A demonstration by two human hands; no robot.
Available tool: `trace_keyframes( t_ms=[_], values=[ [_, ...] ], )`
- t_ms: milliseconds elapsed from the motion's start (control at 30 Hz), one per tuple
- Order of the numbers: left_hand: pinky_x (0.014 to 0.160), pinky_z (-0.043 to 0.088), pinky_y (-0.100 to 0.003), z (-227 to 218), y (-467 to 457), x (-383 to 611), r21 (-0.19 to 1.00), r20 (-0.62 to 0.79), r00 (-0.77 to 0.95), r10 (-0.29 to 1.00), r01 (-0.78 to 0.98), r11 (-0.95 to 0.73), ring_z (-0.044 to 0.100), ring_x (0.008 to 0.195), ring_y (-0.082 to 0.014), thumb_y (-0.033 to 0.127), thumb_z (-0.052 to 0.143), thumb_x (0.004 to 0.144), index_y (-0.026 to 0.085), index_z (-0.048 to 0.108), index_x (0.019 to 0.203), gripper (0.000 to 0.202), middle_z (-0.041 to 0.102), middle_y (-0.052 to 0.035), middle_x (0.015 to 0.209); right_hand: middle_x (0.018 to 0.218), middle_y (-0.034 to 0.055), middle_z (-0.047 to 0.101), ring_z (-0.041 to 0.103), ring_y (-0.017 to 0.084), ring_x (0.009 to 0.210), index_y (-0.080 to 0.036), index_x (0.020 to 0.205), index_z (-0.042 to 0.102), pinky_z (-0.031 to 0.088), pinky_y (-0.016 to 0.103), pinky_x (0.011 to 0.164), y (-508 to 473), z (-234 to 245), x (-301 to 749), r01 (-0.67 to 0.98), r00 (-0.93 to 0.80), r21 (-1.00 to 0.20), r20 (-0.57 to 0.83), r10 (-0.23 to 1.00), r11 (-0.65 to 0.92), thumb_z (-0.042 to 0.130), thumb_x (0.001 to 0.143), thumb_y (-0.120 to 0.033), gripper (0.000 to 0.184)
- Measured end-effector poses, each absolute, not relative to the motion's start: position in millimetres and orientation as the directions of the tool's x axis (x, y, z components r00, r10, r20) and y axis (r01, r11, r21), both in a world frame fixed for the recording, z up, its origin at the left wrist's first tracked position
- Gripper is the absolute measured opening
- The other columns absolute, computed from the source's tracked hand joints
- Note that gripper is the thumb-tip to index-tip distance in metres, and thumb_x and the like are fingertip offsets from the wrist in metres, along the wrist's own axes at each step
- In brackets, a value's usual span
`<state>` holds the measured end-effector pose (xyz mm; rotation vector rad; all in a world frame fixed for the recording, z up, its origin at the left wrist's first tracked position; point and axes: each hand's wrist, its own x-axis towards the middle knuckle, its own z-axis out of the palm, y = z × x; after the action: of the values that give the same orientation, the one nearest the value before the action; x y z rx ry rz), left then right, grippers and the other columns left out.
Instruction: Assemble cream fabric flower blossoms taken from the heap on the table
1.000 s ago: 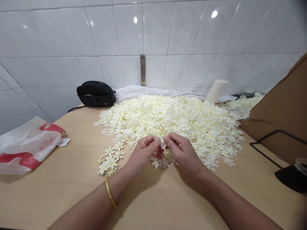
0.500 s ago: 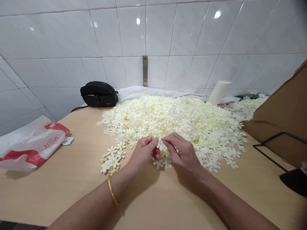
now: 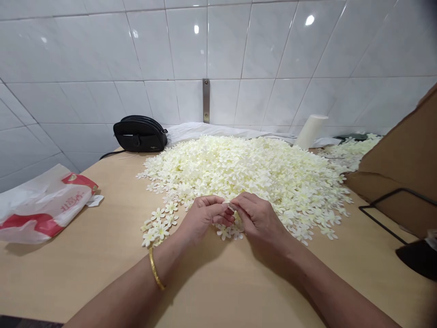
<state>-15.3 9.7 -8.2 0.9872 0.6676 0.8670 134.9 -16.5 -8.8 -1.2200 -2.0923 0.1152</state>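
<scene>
My left hand [image 3: 208, 213], with a gold bangle [image 3: 155, 269] at its wrist, is closed in a pinch. My right hand [image 3: 256, 213] pinches too, and its fingertips meet those of the left. Between them shows a small whitish piece, an artificial flower [image 3: 230, 206] mostly covered by the fingers. Just behind both hands rises a large heap of cream-white artificial flowers [image 3: 239, 159]. A few loose flowers [image 3: 230, 232] lie on the table beneath the fingers. Left of my left hand is a small cluster of flowers [image 3: 160, 227].
On the wooden table [image 3: 218, 291] a white-and-red plastic bag [image 3: 44, 209] lies at left. A black pouch [image 3: 139, 134] stands near the tiled wall. At the back right is a white cone [image 3: 311, 131]; a cardboard box [image 3: 403, 164] and black wire frame [image 3: 382, 223] are at right.
My hands have come together, closing the small gap between their fingertips. The left hand has turned slightly and moved right. The heap of flowers looks the same.
</scene>
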Motion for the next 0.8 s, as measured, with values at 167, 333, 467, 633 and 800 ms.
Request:
trace_keyframes(
  t_ms=[167, 333, 467, 633, 800],
  values=[
    [0.058, 0.046, -0.026, -9.1, 8.9, -13.7, 0.921, -0.094, 0.509, 0.855, -0.282, 0.270, 0.057, 0.053, -0.0116, 0.020, 0.064, 0.062, 0.010, 0.059, 0.064, 0.012, 0.062, -0.0058, 0.061, 0.062, 0.0006, 0.046, 0.041, 0.010, 0.056, -0.017, 0.061, 0.044, 0.032, 0.022, 0.054, -19.4, -3.5, 133.9, 0.712, -0.246, -0.498, 0.485, 0.839, 0.496, 0.036, 0.079, -0.013, 0.020],
    [0.054, 0.044, -0.024, -9.0, 8.2, -13.3, 0.937, -0.092, 0.507, 0.857, -0.248, 0.247, 0.056, 0.051, -0.0108, 0.021, 0.061, 0.066, 0.010, 0.055, 0.061, 0.013, 0.060, -0.0044, 0.059, 0.055, -0.0029, 0.043, 0.040, 0.008, 0.051, -0.017, 0.058, 0.041, 0.031, 0.020, 0.048, -20.9, 0.9, 133.7, 0.602, -0.175, -0.696, 0.365, 0.915, 0.392, 0.036, 0.081, -0.018, 0.023],
    [0.053, 0.042, -0.023, -8.5, 7.3, -13.0, 0.948, -0.080, 0.497, 0.864, -0.229, 0.220, 0.055, 0.050, -0.0101, 0.022, 0.059, 0.066, 0.011, 0.054, 0.061, 0.013, 0.059, -0.0030, 0.057, 0.054, -0.0033, 0.043, 0.040, 0.008, 0.050, -0.017, 0.058, 0.042, 0.031, 0.019, 0.046, -21.2, 1.6, 132.3, 0.553, -0.141, -0.763, 0.309, 0.940, 0.334, 0.037, 0.081, -0.020, 0.023],
    [0.054, 0.041, -0.024, -6.4, 5.9, -10.5, 0.967, -0.077, 0.445, 0.892, -0.183, 0.175, 0.053, 0.048, -0.0097, 0.019, 0.057, 0.066, 0.013, 0.052, 0.058, 0.012, 0.057, -0.0021, 0.056, 0.056, -0.0025, 0.044, 0.040, 0.009, 0.052, -0.017, 0.061, 0.046, 0.031, 0.020, 0.049, -20.9, -2.2, 127.7, 0.595, -0.103, -0.712, 0.393, 0.914, 0.373, 0.039, 0.080, -0.020, 0.021],
    [0.055, 0.041, -0.024, -5.6, 6.2, -10.0, 0.969, -0.067, 0.425, 0.903, -0.188, 0.160, 0.052, 0.049, -0.0095, 0.018, 0.055, 0.067, 0.013, 0.051, 0.058, 0.011, 0.057, -0.0020, 0.056, 0.056, -0.0029, 0.044, 0.040, 0.009, 0.051, -0.017, 0.061, 0.045, 0.032, 0.020, 0.050, -20.1, -4.5, 125.8, 0.604, -0.060, -0.696, 0.447, 0.892, 0.389, 0.040, 0.081, -0.020, 0.021]
  ],
)
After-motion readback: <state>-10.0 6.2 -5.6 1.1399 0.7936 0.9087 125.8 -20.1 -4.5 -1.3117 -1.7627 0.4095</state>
